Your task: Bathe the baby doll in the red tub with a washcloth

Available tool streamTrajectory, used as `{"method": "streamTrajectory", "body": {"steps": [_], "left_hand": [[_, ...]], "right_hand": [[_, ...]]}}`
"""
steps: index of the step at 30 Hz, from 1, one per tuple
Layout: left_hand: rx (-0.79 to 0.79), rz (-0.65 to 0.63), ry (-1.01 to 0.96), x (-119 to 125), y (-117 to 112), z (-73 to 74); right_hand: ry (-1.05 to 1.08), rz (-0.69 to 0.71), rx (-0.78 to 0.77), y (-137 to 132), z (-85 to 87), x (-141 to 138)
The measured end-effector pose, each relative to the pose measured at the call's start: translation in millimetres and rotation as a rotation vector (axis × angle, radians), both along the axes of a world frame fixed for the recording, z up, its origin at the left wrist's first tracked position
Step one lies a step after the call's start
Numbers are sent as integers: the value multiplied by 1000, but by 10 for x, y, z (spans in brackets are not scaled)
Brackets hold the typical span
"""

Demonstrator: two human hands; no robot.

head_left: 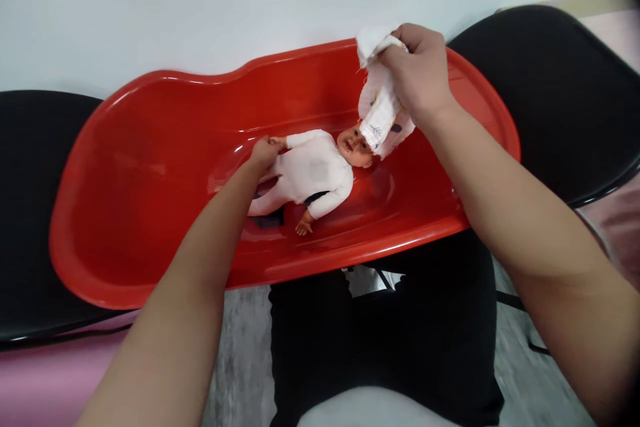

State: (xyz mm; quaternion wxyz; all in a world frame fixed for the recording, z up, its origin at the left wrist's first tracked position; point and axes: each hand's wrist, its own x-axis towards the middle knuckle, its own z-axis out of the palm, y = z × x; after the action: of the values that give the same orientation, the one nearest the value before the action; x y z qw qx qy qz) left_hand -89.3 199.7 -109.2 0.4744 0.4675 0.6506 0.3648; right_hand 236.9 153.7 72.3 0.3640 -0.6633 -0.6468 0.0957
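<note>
A baby doll in a white suit lies on its back inside a red plastic baby tub, head toward the right. My left hand is closed on the doll's arm near its hand. My right hand is closed on a white patterned cloth. The cloth hangs down onto the top of the doll's head.
The tub rests across two black chairs, one at the left and one at the right. A white wall is behind. My dark-trousered legs are below the tub, over a grey floor.
</note>
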Motion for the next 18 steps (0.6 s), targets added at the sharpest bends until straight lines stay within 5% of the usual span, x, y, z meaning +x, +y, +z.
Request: {"method": "streamTrajectory", "body": {"steps": [6,12,18], "left_hand": [[-16,-4,140,18,-23,45],[-1,-16,201,14,-19,18],[-22,23,140,-12,4,-59]], "right_hand": [[119,41,127,-6,37,-5],[-34,24,46,-18,53,-35],[13,30,126,147,-131,66]]}}
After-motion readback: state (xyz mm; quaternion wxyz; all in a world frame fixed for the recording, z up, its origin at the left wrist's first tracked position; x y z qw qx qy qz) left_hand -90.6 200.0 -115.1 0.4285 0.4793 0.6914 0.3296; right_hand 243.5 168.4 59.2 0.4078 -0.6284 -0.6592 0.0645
